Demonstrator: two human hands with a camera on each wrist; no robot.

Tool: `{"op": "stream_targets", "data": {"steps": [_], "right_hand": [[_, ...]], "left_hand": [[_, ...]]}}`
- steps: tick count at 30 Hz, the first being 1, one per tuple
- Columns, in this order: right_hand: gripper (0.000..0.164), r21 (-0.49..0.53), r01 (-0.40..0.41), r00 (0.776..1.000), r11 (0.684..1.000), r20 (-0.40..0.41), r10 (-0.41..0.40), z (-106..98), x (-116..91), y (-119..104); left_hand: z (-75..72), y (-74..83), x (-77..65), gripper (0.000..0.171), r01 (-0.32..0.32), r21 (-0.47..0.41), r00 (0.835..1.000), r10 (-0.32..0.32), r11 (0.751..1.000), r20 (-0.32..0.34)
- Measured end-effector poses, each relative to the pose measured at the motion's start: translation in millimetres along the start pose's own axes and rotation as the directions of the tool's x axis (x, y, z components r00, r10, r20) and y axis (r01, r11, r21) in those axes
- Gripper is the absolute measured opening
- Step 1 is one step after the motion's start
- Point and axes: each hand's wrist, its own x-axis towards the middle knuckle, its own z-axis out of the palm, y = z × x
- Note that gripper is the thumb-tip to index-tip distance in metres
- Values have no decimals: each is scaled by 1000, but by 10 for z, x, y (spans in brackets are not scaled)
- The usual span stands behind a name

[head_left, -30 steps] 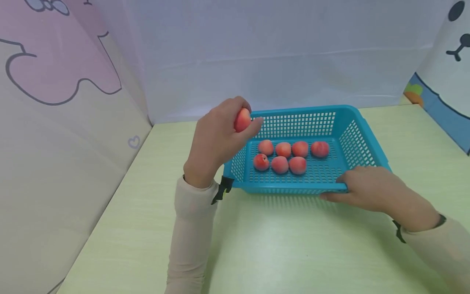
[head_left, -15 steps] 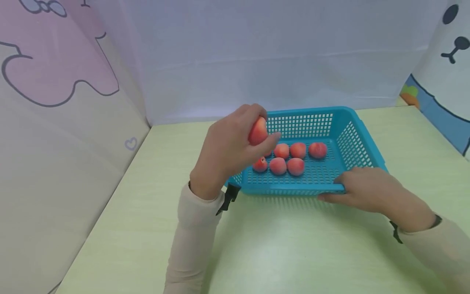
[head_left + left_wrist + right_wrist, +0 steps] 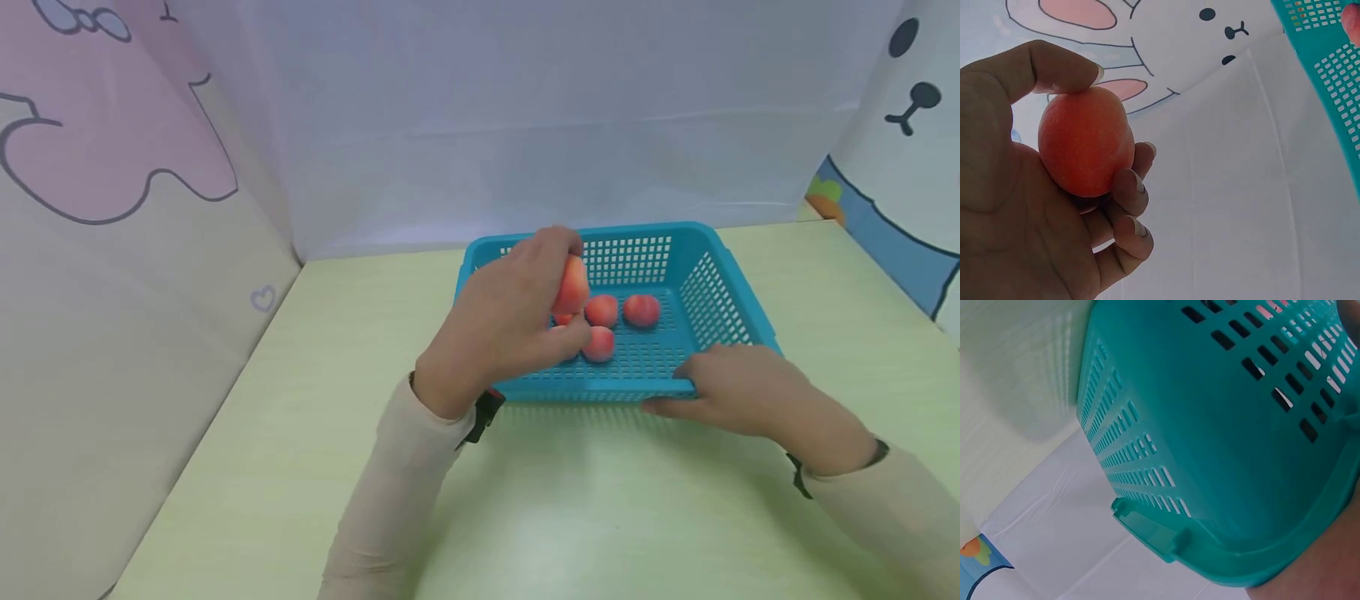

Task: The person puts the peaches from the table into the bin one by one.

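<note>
Over the left half of a blue plastic basket [image 3: 615,387], my left hand [image 3: 504,312] holds a red-orange peach [image 3: 574,285]. In the left wrist view the thumb and curled fingers enclose that peach [image 3: 1085,140]. My right hand [image 3: 753,390] grips the basket's near rim by its right corner, fingers over the edge and thumb outside. Inside the basket lie several more peaches, among them one at the right [image 3: 642,310] and one nearer the front [image 3: 598,343]. My left hand hides the others and the basket's left part. In the right wrist view the basket wall [image 3: 1210,462] fills most of the frame.
The basket stands on a pale green table [image 3: 315,433]. A white curtain [image 3: 420,167] hangs behind it, and printed cartoon sheets [image 3: 112,150] flank the table at left and right. A watch-like black band [image 3: 486,413] sits on the left wrist.
My left hand has carried the peach rightward and slightly down, from the basket's far left corner to above the fruit. The right hand keeps its grip on the rim.
</note>
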Motion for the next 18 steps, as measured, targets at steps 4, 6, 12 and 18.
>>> {"op": "stream_targets", "data": {"steps": [4, 6, 12, 18], "right_hand": [[54, -6, 2, 1000, 1000, 1, -2, 2, 4, -4], [54, -6, 4, 1000, 1000, -2, -4, -1, 2, -5], [56, -4, -3, 1000, 1000, -6, 3, -7, -9, -1], [56, 5, -10, 1000, 1000, 0, 10, -4, -13, 2]], "left_hand": [[39, 9, 86, 30, -34, 53, 997, 30, 998, 65], [62, 15, 146, 30, -87, 105, 994, 79, 991, 79], [159, 42, 334, 28, -291, 184, 955, 272, 939, 120], [340, -40, 482, 41, -372, 120, 917, 343, 921, 205]]}}
